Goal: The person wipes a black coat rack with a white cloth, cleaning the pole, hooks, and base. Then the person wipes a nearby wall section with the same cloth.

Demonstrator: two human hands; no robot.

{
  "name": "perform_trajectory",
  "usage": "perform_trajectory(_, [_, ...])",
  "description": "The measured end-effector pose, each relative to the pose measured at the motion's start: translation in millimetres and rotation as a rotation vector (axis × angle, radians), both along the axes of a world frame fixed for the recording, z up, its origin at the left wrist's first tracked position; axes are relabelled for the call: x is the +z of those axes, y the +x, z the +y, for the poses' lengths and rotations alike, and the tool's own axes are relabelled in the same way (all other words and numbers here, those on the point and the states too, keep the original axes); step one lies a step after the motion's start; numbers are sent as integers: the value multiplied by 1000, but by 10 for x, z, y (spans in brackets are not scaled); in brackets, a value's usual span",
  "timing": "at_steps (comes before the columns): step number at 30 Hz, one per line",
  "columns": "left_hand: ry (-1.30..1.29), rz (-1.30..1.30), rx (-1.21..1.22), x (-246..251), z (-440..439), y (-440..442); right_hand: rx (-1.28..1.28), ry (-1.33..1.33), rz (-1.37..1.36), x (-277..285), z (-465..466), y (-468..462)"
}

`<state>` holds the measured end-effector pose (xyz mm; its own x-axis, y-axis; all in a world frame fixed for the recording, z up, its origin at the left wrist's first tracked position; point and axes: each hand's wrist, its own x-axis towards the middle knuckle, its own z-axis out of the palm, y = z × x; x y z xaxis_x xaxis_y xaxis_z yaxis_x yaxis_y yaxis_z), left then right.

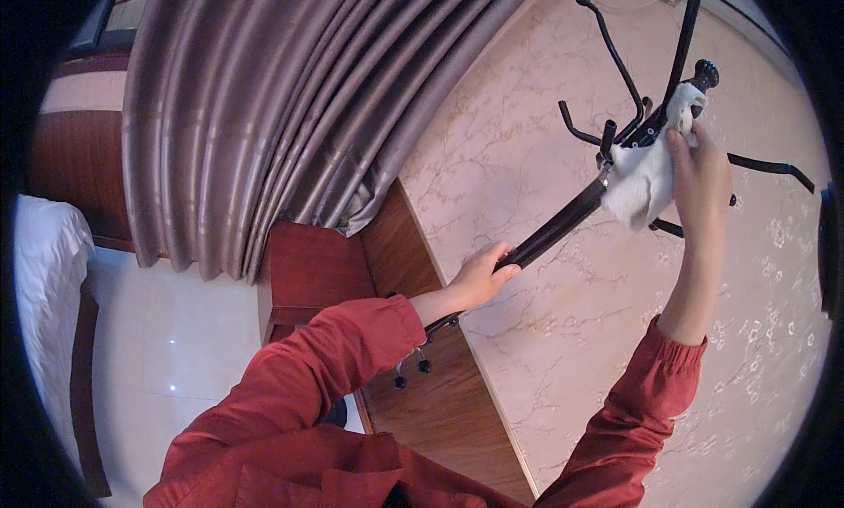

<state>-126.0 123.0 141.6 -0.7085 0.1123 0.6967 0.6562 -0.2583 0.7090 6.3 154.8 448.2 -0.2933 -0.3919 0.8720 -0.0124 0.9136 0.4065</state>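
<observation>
A dark coat rack (564,221) slants up to the right, with curved black hooks spreading around its top. My left hand (480,277) is wrapped around its pole, below the hooks. At the hooked end, my right hand (702,161) grips a white cloth (639,181), which lies against the rack's head just below the black finial (705,74). Part of the cloth hangs down beside the upper pole. The lower part of the pole is largely hidden behind my left forearm.
Pink wallpaper with a floral pattern (560,349) covers the wall behind the rack. Grey-purple curtains (264,112) hang at the upper left over a reddish wooden cabinet (316,264). Wood panelling (435,389) runs along the lower wall. White bedding (49,264) is at the far left.
</observation>
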Motion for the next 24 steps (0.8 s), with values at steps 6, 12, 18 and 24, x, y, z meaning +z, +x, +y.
perform_trajectory(6, [31,-20,-8,-7,15,15,209,-19,-351,-490,-119,-175])
perform_trajectory(12, [19,2,-29,-37,47,-44,19,153,-97,-665,-37,-271])
perform_trajectory(18, [10,-21,-53,-44,46,-50,-279,381,69,-513,148,-285])
perform_trajectory(24, [-12,9,-14,-26,14,-41,-372,476,86,-123,142,-211])
